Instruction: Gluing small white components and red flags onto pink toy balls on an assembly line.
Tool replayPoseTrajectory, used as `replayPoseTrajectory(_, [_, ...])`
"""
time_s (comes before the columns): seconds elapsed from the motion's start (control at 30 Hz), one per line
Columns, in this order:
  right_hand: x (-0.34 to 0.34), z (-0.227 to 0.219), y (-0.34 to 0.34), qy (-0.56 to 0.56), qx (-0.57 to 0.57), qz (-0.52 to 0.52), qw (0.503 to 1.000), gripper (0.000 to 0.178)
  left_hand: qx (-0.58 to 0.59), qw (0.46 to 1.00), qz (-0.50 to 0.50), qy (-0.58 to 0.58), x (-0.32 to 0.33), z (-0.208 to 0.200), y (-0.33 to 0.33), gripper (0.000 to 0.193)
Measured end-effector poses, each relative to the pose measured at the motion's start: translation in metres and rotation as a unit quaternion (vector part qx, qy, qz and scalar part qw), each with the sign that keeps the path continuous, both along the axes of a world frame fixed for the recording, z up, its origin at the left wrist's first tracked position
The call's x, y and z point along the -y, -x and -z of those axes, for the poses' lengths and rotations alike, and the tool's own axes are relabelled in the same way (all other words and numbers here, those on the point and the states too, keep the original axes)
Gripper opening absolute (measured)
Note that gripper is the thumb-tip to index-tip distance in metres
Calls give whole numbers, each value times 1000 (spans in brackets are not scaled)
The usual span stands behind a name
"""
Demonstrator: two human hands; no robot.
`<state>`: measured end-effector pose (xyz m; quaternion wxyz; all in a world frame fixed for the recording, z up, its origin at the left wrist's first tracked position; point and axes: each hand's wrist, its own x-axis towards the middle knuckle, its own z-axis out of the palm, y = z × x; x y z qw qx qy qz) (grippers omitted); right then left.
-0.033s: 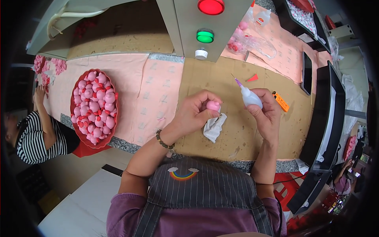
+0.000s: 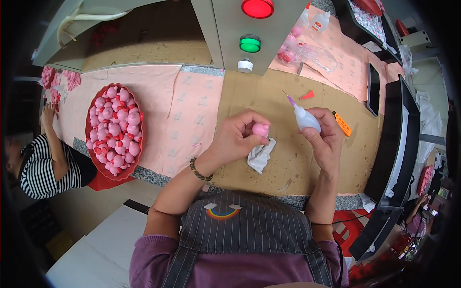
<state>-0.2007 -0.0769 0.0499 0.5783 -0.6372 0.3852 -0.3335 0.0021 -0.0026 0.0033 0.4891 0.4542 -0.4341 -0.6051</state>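
My left hand (image 2: 235, 139) pinches a small round pink piece (image 2: 260, 129) between thumb and fingertips, over the brown cardboard. Under those fingertips lies a crumpled white tissue (image 2: 260, 157). To the right, my right hand (image 2: 325, 141) grips a squeeze bottle (image 2: 306, 120) of pale, cloudy plastic. Its purple tip with a thin needle points up and to the left, apart from the pink piece. Far left on the table, a red scalloped basket (image 2: 89, 126) is heaped with pink ball-shaped pieces (image 2: 114, 129) that have red parts.
Beyond my right hand lie a small red cone-shaped cap (image 2: 307, 94) and an orange object (image 2: 343, 125). A grey cabinet (image 2: 211, 33) with red and green lights stands ahead. Black trays (image 2: 391, 139) line the right side. Another person in a striped top (image 2: 48, 165) works at far left.
My right hand and the bottle have shifted very slightly right. The pink piece has turned a little in my left fingertips.
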Motion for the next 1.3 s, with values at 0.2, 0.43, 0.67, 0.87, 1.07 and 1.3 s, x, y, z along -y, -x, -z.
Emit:
replayPoseTrajectory(0.2, [4,2,6,-3,74,24,997,28,-66,998,-16,3,3,-3,0,33])
replayPoseTrajectory(0.43, [8,2,12,-7,154,40,987,39,-58,998,26,-5,1,1,-5,28])
replayPoseTrajectory(0.67, [0,-2,4,-26,126,38,991,33,-57,996,49,-45,1,-4,-7,25])
replayPoseTrajectory(0.87, [-2,-2,0,-41,110,24,993,25,-52,996,55,-41,3,-5,-4,21])
replayPoseTrajectory(1.07, [-1,1,0,-24,126,10,992,16,-43,995,82,-35,3,-4,-7,25])
replayPoseTrajectory(1.3, [-4,-1,-2,-18,118,7,993,16,-35,996,83,-28,3,-4,-6,26])
